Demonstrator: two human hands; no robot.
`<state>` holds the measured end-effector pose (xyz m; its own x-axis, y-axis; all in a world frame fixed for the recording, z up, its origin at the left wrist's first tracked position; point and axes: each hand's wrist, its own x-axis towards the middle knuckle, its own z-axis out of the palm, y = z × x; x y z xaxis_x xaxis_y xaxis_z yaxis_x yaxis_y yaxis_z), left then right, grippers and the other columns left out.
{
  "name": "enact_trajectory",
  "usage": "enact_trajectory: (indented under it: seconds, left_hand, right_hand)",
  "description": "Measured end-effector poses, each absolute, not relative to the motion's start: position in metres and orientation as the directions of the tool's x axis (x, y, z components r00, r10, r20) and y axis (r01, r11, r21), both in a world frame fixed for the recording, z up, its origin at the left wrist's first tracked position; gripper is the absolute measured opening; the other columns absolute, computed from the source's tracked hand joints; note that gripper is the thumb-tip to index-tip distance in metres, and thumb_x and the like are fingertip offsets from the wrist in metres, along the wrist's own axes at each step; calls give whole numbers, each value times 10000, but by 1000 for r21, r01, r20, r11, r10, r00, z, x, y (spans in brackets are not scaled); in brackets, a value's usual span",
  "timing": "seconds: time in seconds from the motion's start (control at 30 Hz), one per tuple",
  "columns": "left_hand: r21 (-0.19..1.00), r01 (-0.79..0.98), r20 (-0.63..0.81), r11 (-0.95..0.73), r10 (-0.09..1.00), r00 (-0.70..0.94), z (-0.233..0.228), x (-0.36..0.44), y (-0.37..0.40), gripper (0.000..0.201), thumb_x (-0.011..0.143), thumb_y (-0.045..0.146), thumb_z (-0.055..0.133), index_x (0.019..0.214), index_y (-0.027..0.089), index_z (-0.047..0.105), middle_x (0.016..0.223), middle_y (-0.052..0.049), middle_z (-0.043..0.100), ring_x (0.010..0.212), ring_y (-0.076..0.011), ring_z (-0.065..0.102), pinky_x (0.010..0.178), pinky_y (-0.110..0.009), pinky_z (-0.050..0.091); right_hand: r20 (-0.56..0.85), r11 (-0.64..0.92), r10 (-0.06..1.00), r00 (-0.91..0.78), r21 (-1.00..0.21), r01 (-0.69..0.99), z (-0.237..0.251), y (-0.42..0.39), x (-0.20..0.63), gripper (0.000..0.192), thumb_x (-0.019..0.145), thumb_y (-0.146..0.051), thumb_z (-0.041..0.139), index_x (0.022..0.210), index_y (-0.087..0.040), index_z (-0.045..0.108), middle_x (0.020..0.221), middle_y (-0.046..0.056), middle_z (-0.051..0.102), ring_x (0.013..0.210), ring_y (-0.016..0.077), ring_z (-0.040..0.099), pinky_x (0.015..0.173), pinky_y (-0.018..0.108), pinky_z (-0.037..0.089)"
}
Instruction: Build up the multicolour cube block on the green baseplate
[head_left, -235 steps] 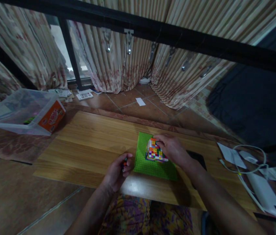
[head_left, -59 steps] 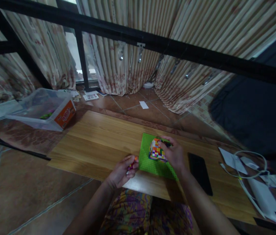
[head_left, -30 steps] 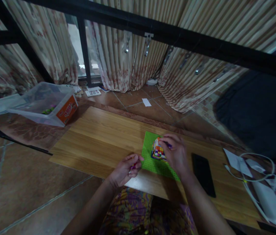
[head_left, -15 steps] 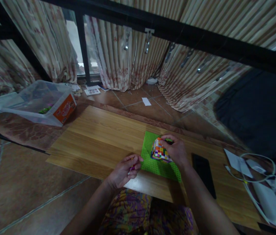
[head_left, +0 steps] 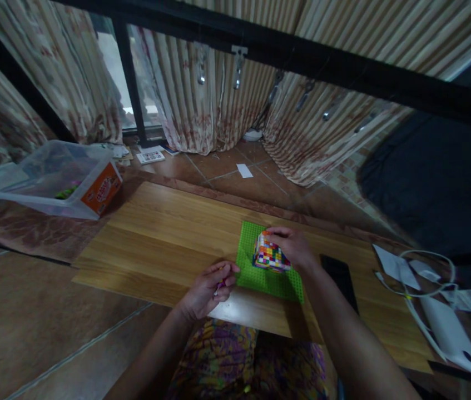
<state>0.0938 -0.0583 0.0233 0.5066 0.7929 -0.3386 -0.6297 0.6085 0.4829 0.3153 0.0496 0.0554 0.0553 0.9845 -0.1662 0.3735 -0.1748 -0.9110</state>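
Note:
A green studded baseplate (head_left: 268,284) lies on the wooden table, and on it stands a block built of many-coloured toy bricks (head_left: 269,256). My right hand (head_left: 291,244) touches the far right top of this block with thumb and fingers pinched. An orange patch shows by those fingertips; whether it is a loose brick or part of the block I cannot tell. Near the plate's left edge, my left hand (head_left: 214,286) is curled around a few small toy bricks (head_left: 220,285), purple and white, mostly covered by the fingers.
Right of the baseplate lies a black phone or tablet (head_left: 340,280). Papers (head_left: 396,266), a white cable (head_left: 410,294) and a white device (head_left: 452,336) are at the right end. A clear plastic bin (head_left: 51,205) with an orange label stands left, beyond the wooden table (head_left: 164,228).
The whole view has shifted slightly. My right hand stays at the block's far top edge, with its fingers a little further over the top. My left hand keeps its curled hold.

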Motion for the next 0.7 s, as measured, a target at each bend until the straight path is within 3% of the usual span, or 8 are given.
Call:
enact_trajectory:
  seconds: [0.17,0.3,0.37,0.53,0.7]
  left_hand:
    - [488,-649,-334,584,811,479,23,95,-59,288,789,369,703,915,128,607,643,39,426,432,2,280,384,-118,134]
    - [441,-678,-330,588,809,487,21,95,-59,384,812,487,644,906,115,626,644,25,456,425,0,271,369,-115,116]
    - [412,-685,-332,600,799,501,20,95,-58,445,828,545,596,902,108,633,636,17,469,417,-1,266,363,-116,103]
    - [388,-693,-334,607,794,508,15,96,-56,518,840,617,527,849,107,618,630,1,516,394,-3,283,353,-121,109]
    - [362,-700,-372,616,783,498,9,98,-57,540,819,648,536,704,121,539,528,33,456,377,-17,323,343,-132,129]
  right_hand:
    - [-68,-79,997,39,-882,465,57,45,320,331,625,-426,725,869,-203,739,866,56,747,756,226,671,702,367,520]
    - [230,125,968,99,-787,604,70,24,310,294,757,-410,669,959,-203,718,1019,82,723,954,254,647,894,435,473]
    - [327,241,945,15,-726,644,77,7,296,223,845,-370,594,959,-221,714,1005,73,714,984,244,625,924,432,452]
    - [319,511,859,-401,-587,627,80,-35,254,168,910,-274,549,928,-254,715,986,36,689,976,211,578,899,392,447]
    - [239,520,849,-471,-532,668,75,-45,232,185,912,-217,547,972,-249,720,1019,41,671,993,223,537,898,405,428]
